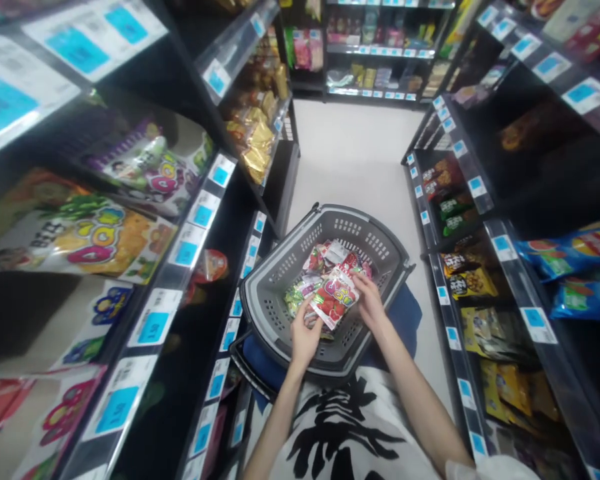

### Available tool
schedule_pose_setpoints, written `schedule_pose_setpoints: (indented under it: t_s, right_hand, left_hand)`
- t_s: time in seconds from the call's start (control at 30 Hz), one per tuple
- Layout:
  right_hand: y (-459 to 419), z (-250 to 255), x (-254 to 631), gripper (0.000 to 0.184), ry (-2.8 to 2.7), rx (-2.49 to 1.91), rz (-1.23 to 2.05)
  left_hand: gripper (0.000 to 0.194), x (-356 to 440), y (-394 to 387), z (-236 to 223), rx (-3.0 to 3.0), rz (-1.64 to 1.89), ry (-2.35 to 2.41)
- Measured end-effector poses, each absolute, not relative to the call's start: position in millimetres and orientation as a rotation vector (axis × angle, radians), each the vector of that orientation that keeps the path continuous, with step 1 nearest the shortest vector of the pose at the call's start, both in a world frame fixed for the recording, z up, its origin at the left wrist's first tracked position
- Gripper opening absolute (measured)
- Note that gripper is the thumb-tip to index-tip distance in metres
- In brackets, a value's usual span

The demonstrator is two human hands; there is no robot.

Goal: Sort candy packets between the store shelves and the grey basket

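Centrally, a red strawberry-print packet (334, 299) sits over the grey basket (267, 283), with other packets (300, 290) showing from its nine to twelve o'clock; whether it touches them is unclear. The left hand (307, 328) pinches its edge at eight o'clock, the right hand (367, 300) its edge at two o'clock. Likely light, soft and slick-skinned, it should be best held by its flat rims, without squeezing the middle.
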State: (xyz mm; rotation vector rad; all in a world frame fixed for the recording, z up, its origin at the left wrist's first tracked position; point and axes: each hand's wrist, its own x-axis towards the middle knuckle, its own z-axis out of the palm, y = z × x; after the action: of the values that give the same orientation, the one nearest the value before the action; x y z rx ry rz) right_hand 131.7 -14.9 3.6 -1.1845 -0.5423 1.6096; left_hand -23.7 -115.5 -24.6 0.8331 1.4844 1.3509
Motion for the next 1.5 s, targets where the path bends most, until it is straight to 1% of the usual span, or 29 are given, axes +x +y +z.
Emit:
schedule_pose_setpoints:
  t_s: [0.07, 0.17, 0.27, 0.37, 0.43, 0.53, 0.7, 0.77, 0.93, 1.0, 1.1, 1.23, 1.37, 1.5]
  right_hand:
    - [-15, 7, 134, 0.033, -0.552, -1.145, 1.628]
    - [-14, 7, 137, 0.032, -0.558, -1.076, 1.707]
    - [-14, -2, 136, 0.033, -0.669, -1.097, 1.733]
    - [-15, -14, 132, 0.039, -0.874, -1.245, 1.604]
    - [-14, -19, 129, 0.036, -1.046, -1.317, 1.414]
    - [-13, -23, 127, 0.032, -1.178, -1.293, 1.226]
    - [-15, -19, 125, 0.040, -1.023, -1.257, 1.312]
    - [-17, -14, 125, 0.041, -0.974, -1.257, 1.352]
    - [-21, -7, 125, 0.051, -0.870, -1.240, 1.407]
    - [-20, -8, 126, 0.052, -0.831, -1.249, 1.383]
    - [-17, -8, 130, 0.058, -0.743, -1.280, 1.380]
    - [-17, -3, 132, 0.062, -0.754, -1.158, 1.597]
    - [-20, 1, 129, 0.052, -0.821, -1.089, 1.766]
    - [-20, -6, 127, 0.042, -0.843, -1.171, 1.735]
  left_hand:
    - [0.037, -25, -115, -24, 0.902, 1.369, 1.529]
    - [0.023, -27, -114, -22, 1.023, 1.412, 1.661]
    - [0.017, -28, -115, -19, 1.105, 1.497, 1.747]
    - [0.013, -29, -116, -20, 1.128, 1.504, 1.764]
    - [0.016, -29, -116, -22, 1.087, 1.466, 1.768]
    - [0.028, -28, -114, -25, 0.948, 1.437, 1.702]
    - [0.049, -24, -111, -22, 0.675, 1.398, 1.464]
    - [0.052, -23, -112, -19, 0.661, 1.353, 1.451]
    - [0.062, -23, -114, -14, 0.618, 1.102, 1.287]
    - [0.063, -22, -114, -13, 0.615, 1.067, 1.247]
    - [0.064, -20, -112, -13, 0.619, 1.090, 1.178]
    - [0.065, -21, -113, -14, 0.584, 1.136, 1.075]
    - [0.059, -24, -115, -15, 0.551, 1.157, 1.015]
    - [0.055, -25, -115, -15, 0.617, 1.120, 1.051]
